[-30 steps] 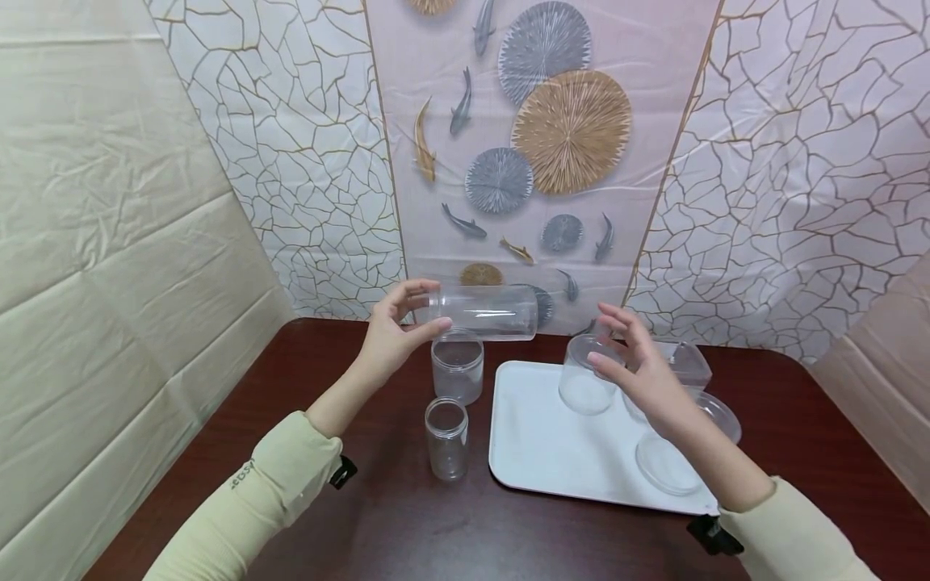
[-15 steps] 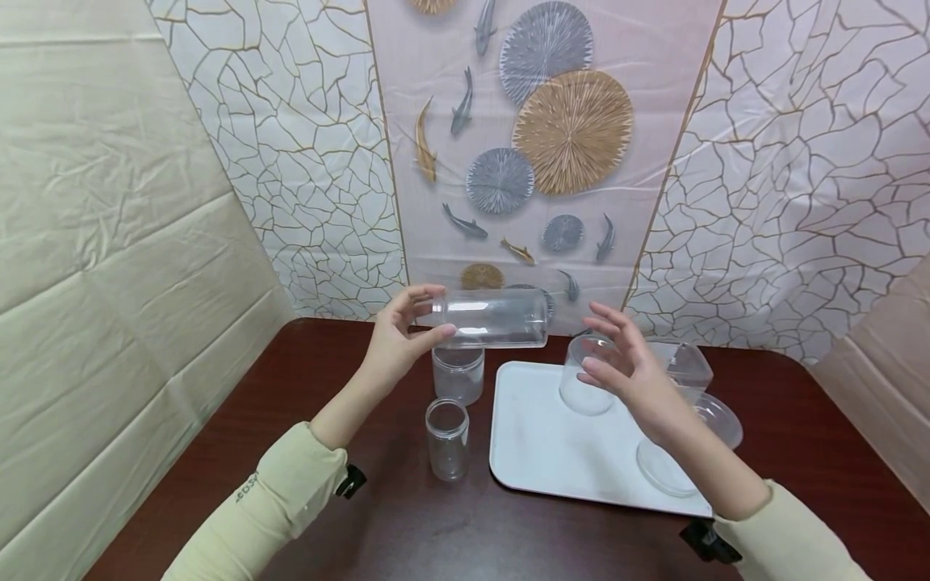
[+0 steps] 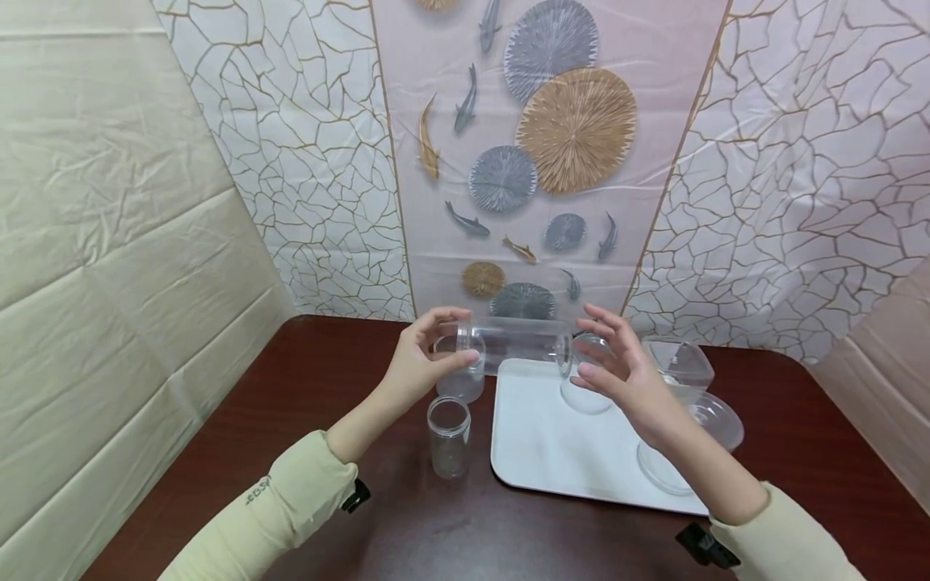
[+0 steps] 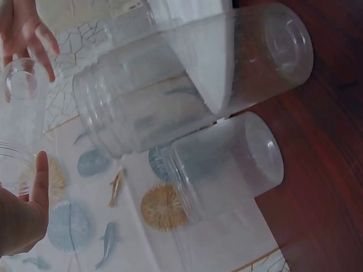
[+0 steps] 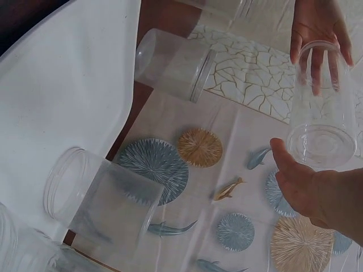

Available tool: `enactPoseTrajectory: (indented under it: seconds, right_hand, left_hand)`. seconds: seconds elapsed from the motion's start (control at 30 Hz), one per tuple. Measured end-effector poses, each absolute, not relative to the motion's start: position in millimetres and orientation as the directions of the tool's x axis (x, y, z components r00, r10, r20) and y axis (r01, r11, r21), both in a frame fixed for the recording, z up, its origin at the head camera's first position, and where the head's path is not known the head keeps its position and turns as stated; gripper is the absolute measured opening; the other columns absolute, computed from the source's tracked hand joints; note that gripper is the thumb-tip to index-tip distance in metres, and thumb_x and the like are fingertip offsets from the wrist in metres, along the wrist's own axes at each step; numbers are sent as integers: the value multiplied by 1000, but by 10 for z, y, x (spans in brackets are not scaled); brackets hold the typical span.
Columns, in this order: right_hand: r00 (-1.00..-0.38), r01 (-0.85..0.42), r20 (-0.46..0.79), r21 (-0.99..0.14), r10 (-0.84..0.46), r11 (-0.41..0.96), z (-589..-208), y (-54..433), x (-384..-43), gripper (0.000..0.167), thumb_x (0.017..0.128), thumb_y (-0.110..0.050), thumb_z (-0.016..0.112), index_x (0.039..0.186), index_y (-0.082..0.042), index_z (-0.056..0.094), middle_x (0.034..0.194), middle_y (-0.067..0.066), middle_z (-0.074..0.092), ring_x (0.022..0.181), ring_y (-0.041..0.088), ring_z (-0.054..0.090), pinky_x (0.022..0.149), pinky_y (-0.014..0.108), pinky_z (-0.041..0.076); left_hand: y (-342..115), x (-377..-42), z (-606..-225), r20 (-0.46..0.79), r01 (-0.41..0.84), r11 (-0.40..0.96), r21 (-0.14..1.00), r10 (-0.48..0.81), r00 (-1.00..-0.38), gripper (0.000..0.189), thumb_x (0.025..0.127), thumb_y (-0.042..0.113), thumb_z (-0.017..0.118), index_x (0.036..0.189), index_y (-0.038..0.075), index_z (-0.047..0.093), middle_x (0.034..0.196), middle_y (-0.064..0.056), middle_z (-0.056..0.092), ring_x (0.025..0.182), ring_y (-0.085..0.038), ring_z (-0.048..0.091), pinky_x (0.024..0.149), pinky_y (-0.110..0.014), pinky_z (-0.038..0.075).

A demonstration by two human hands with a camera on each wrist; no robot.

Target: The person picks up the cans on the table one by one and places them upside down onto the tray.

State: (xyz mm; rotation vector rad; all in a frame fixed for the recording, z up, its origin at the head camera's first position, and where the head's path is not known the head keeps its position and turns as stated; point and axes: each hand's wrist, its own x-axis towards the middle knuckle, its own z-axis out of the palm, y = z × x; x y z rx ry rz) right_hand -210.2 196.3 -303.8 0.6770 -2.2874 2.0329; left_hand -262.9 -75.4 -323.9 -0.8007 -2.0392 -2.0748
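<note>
In the head view my left hand point(image 3: 414, 363) grips a tall clear plastic jar point(image 3: 519, 343) at its threaded mouth end, thumb in front and fingers behind. The jar lies sideways in the air, its base pointing right. My right hand point(image 3: 632, 379) is spread with loosely bent fingers, its fingertips right by that base. The right wrist view shows the jar point(image 5: 323, 113) between both hands, nothing visible inside. Below it, a wider clear jar point(image 3: 461, 386) and a small clear jar point(image 3: 449, 452) stand upright on the table.
A white tray point(image 3: 538, 452) lies on the dark red table point(image 3: 450, 532). An upside-down clear jar point(image 3: 587, 397) stands on it, behind my right hand. Farther right are a clear boxy container point(image 3: 683, 363) and round clear pieces point(image 3: 719, 415). A patterned cloth point(image 3: 508, 242) hangs behind.
My left hand has carried the tall jar right and down, bringing its base close to my right fingers. The right hand has shifted slightly left; the other containers stay put.
</note>
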Motion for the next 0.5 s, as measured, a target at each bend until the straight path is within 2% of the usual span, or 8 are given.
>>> enactPoseTrajectory:
  seconds: [0.13, 0.23, 0.33, 0.4, 0.43, 0.5]
  right_hand:
    - [-911, -307, 270, -949, -313, 73, -3044, 1956, -2107, 63, 94, -7, 52, 147, -24, 21, 149, 13, 23, 137, 46, 20, 87, 22, 50]
    - [-915, -293, 249, -951, -316, 98, -3047, 1945, -2111, 63, 94, -8, 52, 146, -27, 22, 150, 15, 21, 137, 49, 18, 93, 35, 47]
    - [-914, -282, 230, -952, -333, 116, -3049, 1929, -2116, 64, 94, -9, 52, 147, -26, 19, 152, 18, 16, 137, 53, 13, 97, 56, 40]
    - [-909, -283, 229, -952, -348, 112, -3056, 1924, -2121, 66, 94, -7, 51, 148, -25, 18, 152, 19, 15, 137, 54, 12, 97, 64, 35]
    - [-905, -286, 232, -952, -356, 109, -3060, 1925, -2122, 66, 94, -7, 51, 148, -25, 17, 152, 19, 15, 137, 54, 11, 97, 64, 35]
    - [-899, -291, 237, -952, -369, 98, -3066, 1930, -2124, 66, 95, -6, 50, 148, -25, 17, 151, 15, 17, 137, 52, 14, 97, 56, 40]
  left_hand:
    - [-702, -2601, -3268, 442, 440, -76, 895, 286, -850, 46, 76, -6, 69, 119, -5, 53, 125, -17, 55, 107, -10, 56, 83, -31, 55]
    - [-673, -2582, -3285, 439, 435, -85, 897, 298, -848, 47, 75, -4, 70, 119, -4, 53, 126, -25, 52, 105, -10, 56, 83, -32, 55]
    - [-652, -2573, -3305, 438, 429, -99, 898, 300, -847, 48, 75, -3, 71, 120, -4, 53, 125, -26, 53, 102, -9, 56, 83, -33, 55]
    - [-642, -2575, -3323, 437, 424, -113, 899, 299, -848, 48, 75, -3, 72, 119, -4, 53, 124, -26, 53, 102, -10, 58, 82, -33, 55]
    - [-637, -2576, -3330, 438, 423, -118, 898, 299, -848, 48, 75, -3, 72, 119, -4, 53, 124, -26, 54, 102, -10, 58, 82, -31, 55]
    - [-627, -2577, -3342, 440, 425, -118, 897, 296, -848, 49, 74, -2, 73, 119, -3, 54, 122, -24, 55, 102, -12, 59, 80, -29, 55]
